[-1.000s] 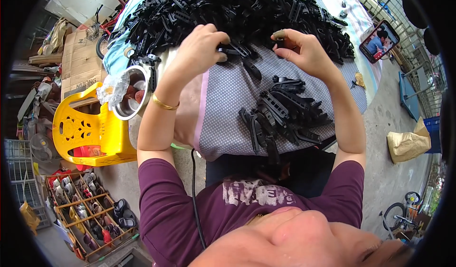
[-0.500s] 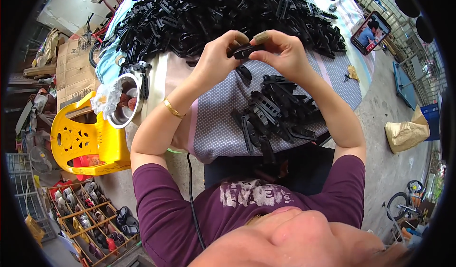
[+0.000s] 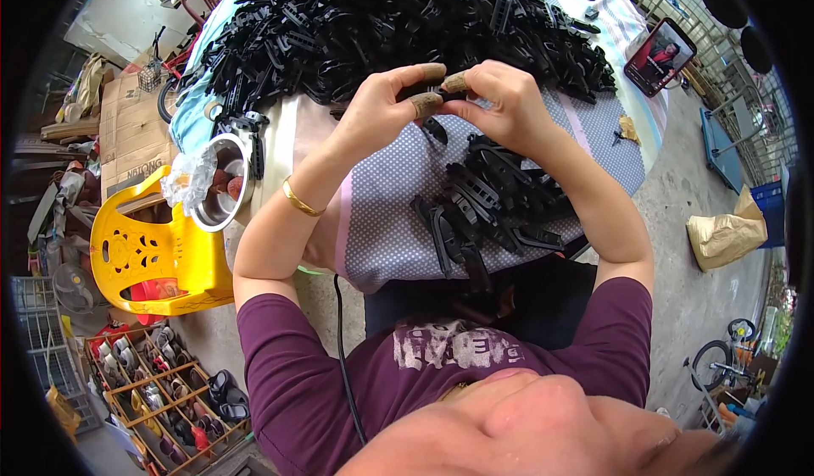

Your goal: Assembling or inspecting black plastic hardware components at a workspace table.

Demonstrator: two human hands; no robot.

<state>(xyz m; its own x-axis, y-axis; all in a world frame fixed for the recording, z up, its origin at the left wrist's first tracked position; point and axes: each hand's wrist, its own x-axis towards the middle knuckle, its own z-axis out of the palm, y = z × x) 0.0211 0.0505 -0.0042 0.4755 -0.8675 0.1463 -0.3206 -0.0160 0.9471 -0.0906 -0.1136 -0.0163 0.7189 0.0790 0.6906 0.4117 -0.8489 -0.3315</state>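
Over the table, in front of the pile, my left hand (image 3: 381,107) and my right hand (image 3: 509,105) meet at a small black plastic part (image 3: 451,96), mostly hidden by the fingers. My right thumb and index finger pinch it. From the other side, my left thumb and index finger close around it. Tan covers wrap several fingertips. Just below the hands lies a single black plastic piece (image 3: 435,131). Nearer my body is a small heap of slotted black plastic parts (image 3: 483,196). Beyond the hands spreads a large pile of similar black parts (image 3: 381,27).
A dotted cloth (image 3: 381,213) covers the table's near part. A metal bowl (image 3: 246,183) with reddish round items and a clear bag stands left, beside a yellow plastic chair (image 3: 161,251). A phone (image 3: 660,56) stands at the far right. A black cord (image 3: 343,357) hangs by my body.
My left fingers have spread wider around the black part, and the wrist has shifted slightly left. My right fingers have curled in more, hiding more of the part. The phone's picture has changed.
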